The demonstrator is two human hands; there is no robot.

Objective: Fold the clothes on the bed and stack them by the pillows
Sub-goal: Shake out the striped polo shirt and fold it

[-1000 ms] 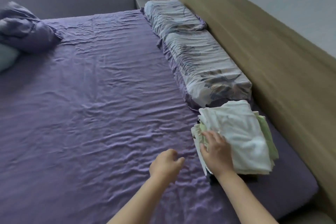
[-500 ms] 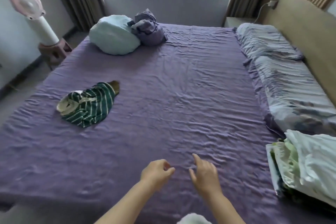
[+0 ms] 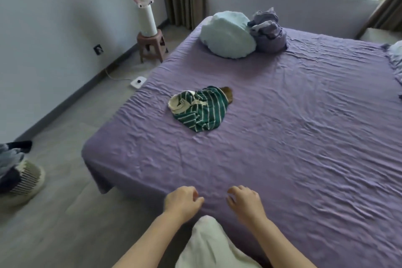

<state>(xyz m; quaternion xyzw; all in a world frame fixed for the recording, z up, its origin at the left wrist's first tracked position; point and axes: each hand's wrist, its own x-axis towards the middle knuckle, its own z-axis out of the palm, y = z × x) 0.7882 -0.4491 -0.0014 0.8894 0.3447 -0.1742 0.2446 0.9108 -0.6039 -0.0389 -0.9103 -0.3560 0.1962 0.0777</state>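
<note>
My left hand (image 3: 181, 201) and my right hand (image 3: 245, 201) hover side by side over the near edge of the bed (image 3: 293, 159). They are apart from each other. The fingers of both hands hang loosely curled and grasp nothing. A purple sheet, heavily wrinkled, covers the bed. One unfolded garment, a green-and-white striped shirt (image 3: 201, 111), lies crumpled on the sheet toward the left side, well apart from both hands and farther from me. A small brown item (image 3: 227, 91) touches the far right end of the shirt; I cannot tell what it is. At the far left corner of the bed a pale blue bundle (image 3: 227, 33) rests against a bunched purple bundle (image 3: 268, 32) on its right. The edge of a patterned pillow (image 3: 394, 59) shows at the far right border of the view. A stack of folded clothes is out of view. White fabric (image 3: 208, 243) fills the bottom centre of the view between my forearms. On the floor to the left of the bed, a pink-and-white fan (image 3: 142, 2) stands on a brown stool (image 3: 151, 44) near the wall. A white device (image 3: 138, 82) lies on the floor between the stool and the bed. A slatted white object (image 3: 26, 180) sits on the floor at the near left.
</note>
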